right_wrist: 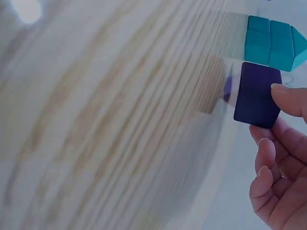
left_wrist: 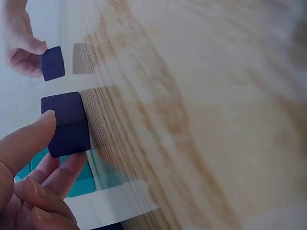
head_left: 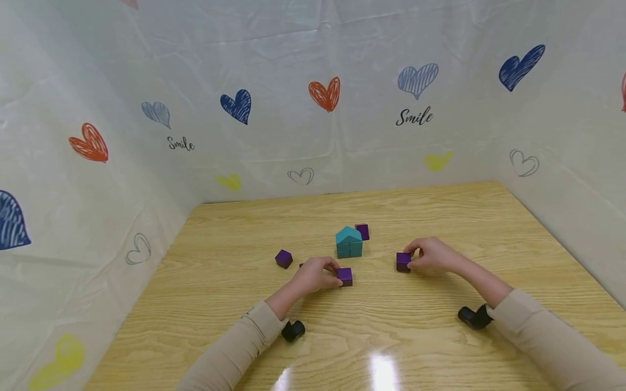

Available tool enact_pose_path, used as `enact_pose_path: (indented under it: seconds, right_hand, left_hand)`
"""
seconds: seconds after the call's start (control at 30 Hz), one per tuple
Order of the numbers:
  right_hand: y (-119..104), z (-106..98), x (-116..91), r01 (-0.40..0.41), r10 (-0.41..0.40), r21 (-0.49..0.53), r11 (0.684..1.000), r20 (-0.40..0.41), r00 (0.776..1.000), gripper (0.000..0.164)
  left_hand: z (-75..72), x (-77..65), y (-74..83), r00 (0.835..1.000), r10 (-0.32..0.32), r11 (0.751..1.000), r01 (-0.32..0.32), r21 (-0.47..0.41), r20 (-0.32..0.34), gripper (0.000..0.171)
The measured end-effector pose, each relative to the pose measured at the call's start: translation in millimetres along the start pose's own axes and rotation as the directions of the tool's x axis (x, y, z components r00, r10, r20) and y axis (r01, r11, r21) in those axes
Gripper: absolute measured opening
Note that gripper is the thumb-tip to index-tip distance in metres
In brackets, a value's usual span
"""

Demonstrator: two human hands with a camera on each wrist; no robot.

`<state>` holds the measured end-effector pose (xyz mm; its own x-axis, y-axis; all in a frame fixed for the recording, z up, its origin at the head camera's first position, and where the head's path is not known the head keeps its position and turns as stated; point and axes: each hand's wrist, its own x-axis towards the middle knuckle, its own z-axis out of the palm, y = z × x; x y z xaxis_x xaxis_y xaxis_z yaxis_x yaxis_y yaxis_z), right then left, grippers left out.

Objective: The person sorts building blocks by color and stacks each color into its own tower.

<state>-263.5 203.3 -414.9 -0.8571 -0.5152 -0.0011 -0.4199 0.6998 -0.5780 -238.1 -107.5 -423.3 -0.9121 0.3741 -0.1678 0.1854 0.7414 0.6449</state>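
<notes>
My left hand [head_left: 315, 275] pinches a purple block [head_left: 344, 277] between thumb and fingers, low at the tabletop in front of a teal block house [head_left: 349, 248]. Farther right, my right hand [head_left: 432, 255] pinches another purple block [head_left: 403, 262]. In the left wrist view a gap shows between that second block [left_wrist: 53, 63] and its reflection, so it seems slightly lifted. The teal house has square blocks below and a pointed top. Behind its right side sits a purple block [head_left: 362, 232]. One more purple block [head_left: 283, 259] lies left of my left hand, which mostly hides another.
The wooden table [head_left: 391, 336] has a glossy, reflecting surface. White sheets [head_left: 274, 141] printed with hearts and "Smile" stand along its back and sides. Black wrist devices, one at the left [head_left: 293, 330] and one at the right [head_left: 474, 317], jut out by the sleeves.
</notes>
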Motion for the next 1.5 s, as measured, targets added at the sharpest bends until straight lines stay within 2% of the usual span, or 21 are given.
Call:
enact_pose_path:
  seconds: [0.57,0.8,1.03,1.27,1.5]
  right_hand:
    - [-41.7,30.2,27.0,0.101,-0.102,0.037,0.994,0.033,0.994,0.029]
    - [-55.8,40.4,36.6,0.111,-0.114,0.047,0.993,0.061,0.992,0.027]
    - [-60.1,44.6,41.2,0.105,-0.109,0.05,0.993,0.082,0.991,0.026]
    - [-60.3,46.7,43.1,0.154,-0.156,0.029,0.988,0.103,0.982,0.025]
    - [-64.1,47.6,43.9,0.131,-0.133,0.024,0.991,0.114,0.985,0.026]
  left_hand:
    - [-0.2,1.3,0.3,1.0,-0.023,1.0,0.023,-0.015,0.003,0.03]
    - [-0.1,1.7,0.2,1.0,-0.015,1.0,0.015,-0.005,-0.001,0.029]
    - [0.3,2.6,-0.1,1.0,-0.023,1.0,0.023,-0.015,-0.006,0.028]
    - [-0.2,2.2,-0.2,1.0,-0.023,1.0,0.023,-0.017,-0.004,0.029]
    - [-0.2,2.4,-1.0,1.0,-0.017,1.0,0.017,-0.023,0.002,0.028]
